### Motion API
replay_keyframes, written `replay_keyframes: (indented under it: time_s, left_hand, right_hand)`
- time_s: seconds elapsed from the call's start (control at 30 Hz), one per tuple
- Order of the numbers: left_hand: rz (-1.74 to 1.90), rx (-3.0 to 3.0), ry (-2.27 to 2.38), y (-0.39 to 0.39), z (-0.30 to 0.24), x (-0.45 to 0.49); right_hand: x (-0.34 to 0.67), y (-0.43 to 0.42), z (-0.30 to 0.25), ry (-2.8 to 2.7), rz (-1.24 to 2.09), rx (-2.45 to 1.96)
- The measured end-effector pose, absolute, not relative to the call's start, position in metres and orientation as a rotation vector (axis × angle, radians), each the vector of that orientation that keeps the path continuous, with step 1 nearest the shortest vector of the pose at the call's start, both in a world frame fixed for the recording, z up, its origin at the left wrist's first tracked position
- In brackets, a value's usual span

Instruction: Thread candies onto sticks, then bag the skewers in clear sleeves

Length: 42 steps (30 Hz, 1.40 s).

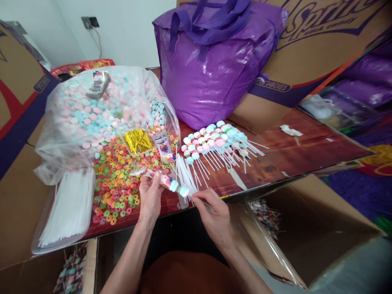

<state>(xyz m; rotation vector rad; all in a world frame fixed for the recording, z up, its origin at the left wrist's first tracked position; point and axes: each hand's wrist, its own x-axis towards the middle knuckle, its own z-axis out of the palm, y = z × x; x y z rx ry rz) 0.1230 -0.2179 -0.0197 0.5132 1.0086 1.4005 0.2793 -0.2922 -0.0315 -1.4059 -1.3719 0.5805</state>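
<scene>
From the head camera, the left hand [150, 196] is closed around the candy end of a marshmallow skewer [174, 185], and the right hand [214, 212] pinches its stick at about four o'clock from the candy. A good pile of finished skewers [217, 143] lies at one o'clock, while loose ring candies [118, 179] and a large bag of marshmallows [101, 110] remain (plenty left, I judge). The wood-patterned bench [306, 151] also bears a purple bag [214, 65]; cardboard boxes [321, 36] crowd round.
</scene>
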Motion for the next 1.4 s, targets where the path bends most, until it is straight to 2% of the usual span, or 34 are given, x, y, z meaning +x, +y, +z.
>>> replay_keyframes:
  time_s: [0.13,0.33,0.63,0.9,1.1,1.17,1.3,1.4]
  left_hand:
    - [1.37,0.441,0.962,-0.219,-0.02,0.125]
    - [1.424,0.268,0.903,-0.216,-0.023,0.124]
    - [1.509,0.21,0.84,-0.217,-0.024,0.132]
    - [1.435,0.292,0.862,-0.22,-0.025,0.132]
    - [1.407,0.3,0.868,-0.219,-0.025,0.127]
    - [1.403,0.294,0.861,-0.219,-0.025,0.127]
    - [1.397,0.33,0.876,-0.222,-0.026,0.133]
    - [1.396,0.377,0.878,-0.222,-0.026,0.132]
  right_hand:
    - [0.274,-0.287,-0.032,-1.507,0.435,-1.415]
    - [0.268,-0.29,-0.023,-1.554,0.537,-1.458]
    - [0.26,-0.293,-0.017,-1.219,0.995,-1.501]
    - [0.251,-0.286,-0.022,-1.117,1.071,-1.426]
    - [0.253,-0.282,-0.015,-0.779,1.55,-1.34]
    - [0.253,-0.281,-0.014,-0.662,1.613,-1.307]
    - [0.245,-0.28,-0.019,-0.695,1.504,-1.309]
    - [0.238,-0.28,-0.022,-1.023,1.177,-1.372]
